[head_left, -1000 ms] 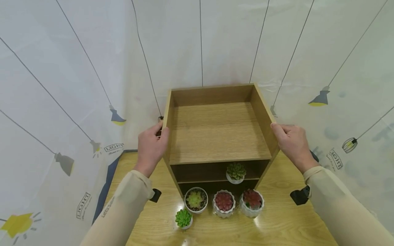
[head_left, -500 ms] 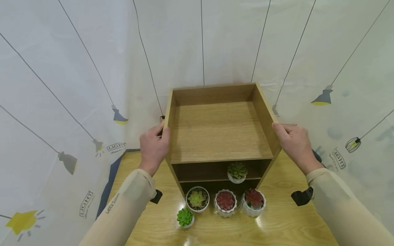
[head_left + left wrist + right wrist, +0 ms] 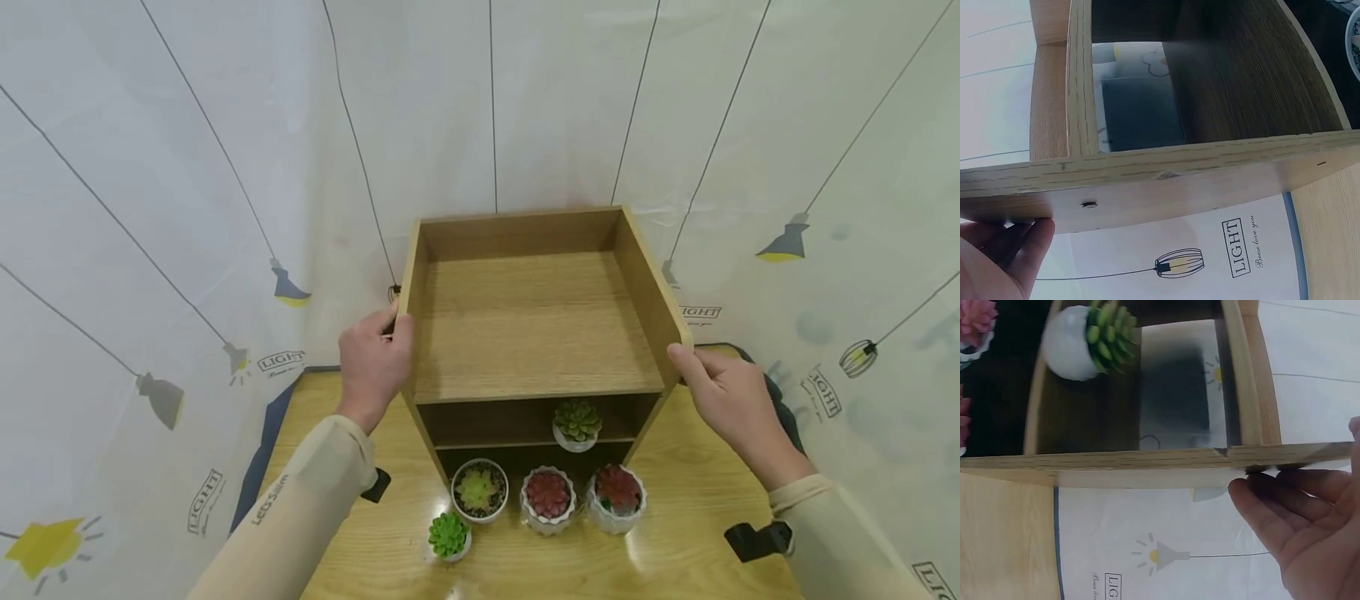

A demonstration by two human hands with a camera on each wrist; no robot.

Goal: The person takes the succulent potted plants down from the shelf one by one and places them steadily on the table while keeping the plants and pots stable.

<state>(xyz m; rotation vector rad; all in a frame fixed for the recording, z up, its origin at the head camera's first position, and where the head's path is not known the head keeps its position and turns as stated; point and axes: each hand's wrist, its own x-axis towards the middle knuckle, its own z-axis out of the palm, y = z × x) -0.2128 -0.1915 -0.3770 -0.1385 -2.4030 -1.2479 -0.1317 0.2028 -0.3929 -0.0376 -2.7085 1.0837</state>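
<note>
A wooden shelf unit, with a top tray-like level and lower compartments, stands on the table against the wall. My left hand holds its left side panel near the front edge; in the left wrist view the fingers touch the outer face. On the right side panel, my right hand has its thumb at the front edge and its fingers against the outside. A green potted succulent sits in the middle compartment, towards the right. Part of the lower compartment is hidden behind pots.
In front of the shelf, on the wooden table, stand a yellow-green succulent, two red succulents in white fluted pots, and a small bright green succulent. Wall sheeting printed with lamps surrounds the table.
My right hand has slid down and towards me along the right panel's edge. The left hand keeps its hold, and the shelf and pots look unmoved.
</note>
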